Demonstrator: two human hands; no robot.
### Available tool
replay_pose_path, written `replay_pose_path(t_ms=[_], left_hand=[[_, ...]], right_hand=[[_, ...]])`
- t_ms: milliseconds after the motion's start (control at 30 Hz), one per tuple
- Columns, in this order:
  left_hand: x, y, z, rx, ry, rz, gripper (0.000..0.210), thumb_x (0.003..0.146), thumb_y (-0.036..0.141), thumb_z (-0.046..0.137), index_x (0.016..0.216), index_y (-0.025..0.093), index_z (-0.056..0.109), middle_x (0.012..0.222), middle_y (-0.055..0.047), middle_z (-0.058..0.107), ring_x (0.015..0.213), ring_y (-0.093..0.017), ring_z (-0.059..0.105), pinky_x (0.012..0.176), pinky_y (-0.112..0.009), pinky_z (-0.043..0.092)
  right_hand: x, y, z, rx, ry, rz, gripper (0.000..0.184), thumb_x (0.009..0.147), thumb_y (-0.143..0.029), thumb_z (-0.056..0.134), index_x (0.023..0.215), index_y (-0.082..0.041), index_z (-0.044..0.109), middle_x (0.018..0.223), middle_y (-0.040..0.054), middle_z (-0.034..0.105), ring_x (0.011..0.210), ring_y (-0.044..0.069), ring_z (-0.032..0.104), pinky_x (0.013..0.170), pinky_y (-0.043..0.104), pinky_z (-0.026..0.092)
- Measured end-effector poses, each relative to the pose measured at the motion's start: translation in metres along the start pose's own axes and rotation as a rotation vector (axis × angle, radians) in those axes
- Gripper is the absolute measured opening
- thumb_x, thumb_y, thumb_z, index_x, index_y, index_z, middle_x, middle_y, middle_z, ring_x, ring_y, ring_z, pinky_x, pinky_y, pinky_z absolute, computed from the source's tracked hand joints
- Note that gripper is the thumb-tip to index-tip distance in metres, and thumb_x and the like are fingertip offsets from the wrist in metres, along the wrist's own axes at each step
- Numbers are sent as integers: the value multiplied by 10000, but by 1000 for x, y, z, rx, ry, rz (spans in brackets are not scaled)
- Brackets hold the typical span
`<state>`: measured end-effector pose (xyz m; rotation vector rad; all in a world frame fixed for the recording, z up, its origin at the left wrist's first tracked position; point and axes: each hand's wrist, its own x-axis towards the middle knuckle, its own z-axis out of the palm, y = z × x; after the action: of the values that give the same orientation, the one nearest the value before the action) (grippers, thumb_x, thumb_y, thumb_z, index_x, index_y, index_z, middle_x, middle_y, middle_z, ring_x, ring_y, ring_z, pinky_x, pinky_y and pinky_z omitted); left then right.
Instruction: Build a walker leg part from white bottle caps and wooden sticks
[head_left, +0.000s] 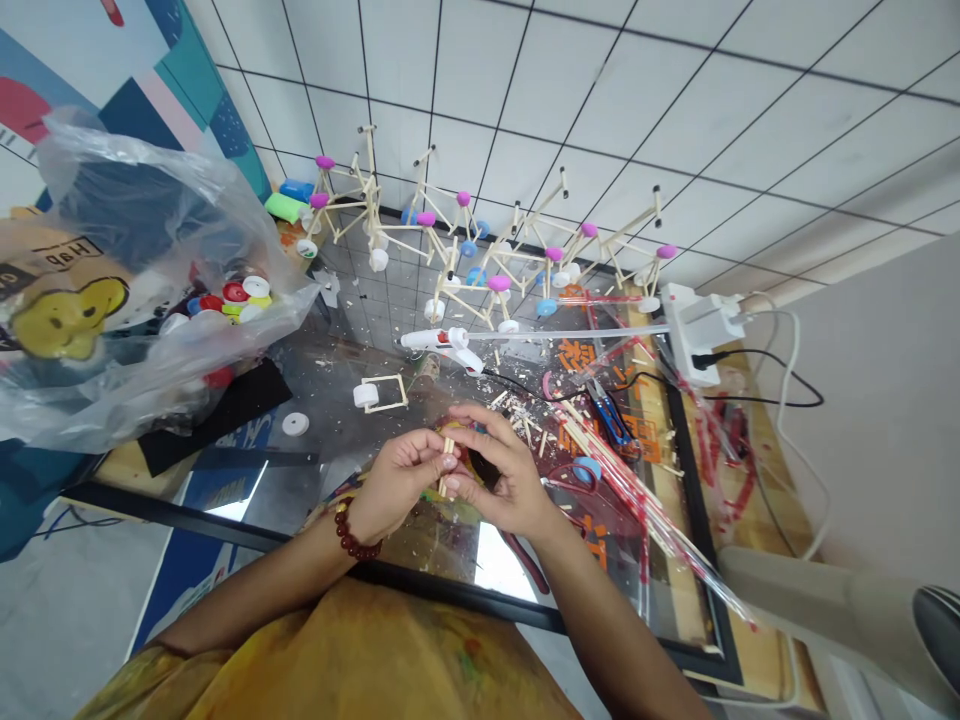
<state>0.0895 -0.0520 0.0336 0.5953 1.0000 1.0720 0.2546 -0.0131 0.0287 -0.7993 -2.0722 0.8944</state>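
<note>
Short pale wooden sticks (448,462) are pinched upright between my two hands, above the near part of the glass-topped table. My left hand (405,475), with a beaded bracelet at the wrist, closes on them from the left. From the right, the thumb and fingertips of my right hand (506,475) grip the same sticks. Just beyond my left hand lies a small stick frame (394,392) with a white bottle cap (366,396) at one end. A white hot glue gun (442,342) rests farther back, its cord running right.
Several stick models with coloured caps (499,284) line the tiled wall. A plastic bag of bottle caps (150,300) stands left. At right are bundled sticks in clear wrap (637,495), blue-handled pliers (611,415), red-handled scissors (574,478) and a power strip (690,335). Wood scraps litter the glass.
</note>
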Motion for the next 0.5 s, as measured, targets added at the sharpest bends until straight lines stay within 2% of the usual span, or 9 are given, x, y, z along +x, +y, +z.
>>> replay_pose_path(t_ms=[100,167,200,267,333,433,500], left_hand=[[2,6,-4,-9,33,102,236,715,350,811,754,149,692,856,-56,707,786,-146,642,727,-262,518],[2,10,-7,12,81,199,207,684,317,831,693,157,701,943,-48,663,834,-140,615,745,-255,509],[2,11,-8,48,102,242,203,668,306,840,661,158,702,939,-41,632,826,-132,595,732,-246,500],[0,13,-8,168,108,300,181,666,294,839,642,163,717,878,-30,582,782,-119,559,698,-235,475],[-4,14,-7,282,76,342,138,683,276,827,657,172,739,830,-26,567,765,-120,549,696,-238,456],[-11,18,-6,371,9,394,82,709,260,807,697,191,765,794,-26,581,752,-129,559,690,-248,447],[-15,25,-12,434,-6,444,60,741,261,783,730,203,776,786,-28,592,740,-134,567,679,-253,447]], right_hand=[[0,-4,3,58,100,101,534,863,-327,679,1367,-260,514,1363,134,528,1147,243,575,989,445,473],[1,-7,5,68,176,152,385,872,-307,673,1244,-244,601,1188,109,615,968,201,619,871,382,521],[2,-8,6,78,176,163,283,867,-298,682,1140,-236,647,1082,85,644,893,184,621,813,351,529],[4,-12,7,109,83,156,143,842,-294,713,959,-219,678,928,49,657,821,168,615,742,311,519],[7,-19,7,140,-24,145,114,845,-305,709,834,-202,661,817,24,646,764,155,600,698,287,496],[10,-28,5,191,-97,165,278,893,-351,647,673,-189,594,666,-15,580,631,120,526,598,247,430],[10,-31,3,223,-161,201,328,888,-385,656,637,-186,586,627,-29,564,595,109,507,571,235,406]])
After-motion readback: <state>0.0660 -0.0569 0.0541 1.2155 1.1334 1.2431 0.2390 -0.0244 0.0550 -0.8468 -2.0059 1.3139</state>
